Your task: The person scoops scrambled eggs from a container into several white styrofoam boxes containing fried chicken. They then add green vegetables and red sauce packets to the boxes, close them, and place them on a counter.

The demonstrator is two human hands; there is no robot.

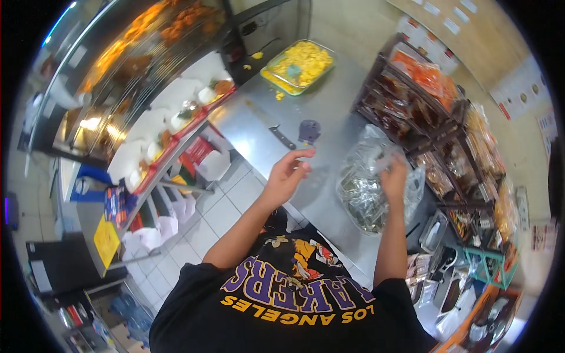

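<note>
My left hand (285,182) is raised over the near edge of the steel table (321,170), its fingers bent but apart, with nothing seen between them. My right hand (393,179) grips the upper part of a clear plastic bag (366,197); the fingertips are partly hidden in the film. The bag bulges on the table, and what is inside looks greenish grey and crinkled. Ahead of my left hand lies a knife (283,137) with a dark handle, its blade pointing away to the left. Close to the knife is a flat purple piece (309,130) of unclear kind.
A tray (298,93) heaped with yellow pieces stands at the far end, with yellow scraps around it. Dark racks (432,138) of packaged goods line the right side. On the left are a lit food display case (126,65) and a shelf (176,141) with cartons.
</note>
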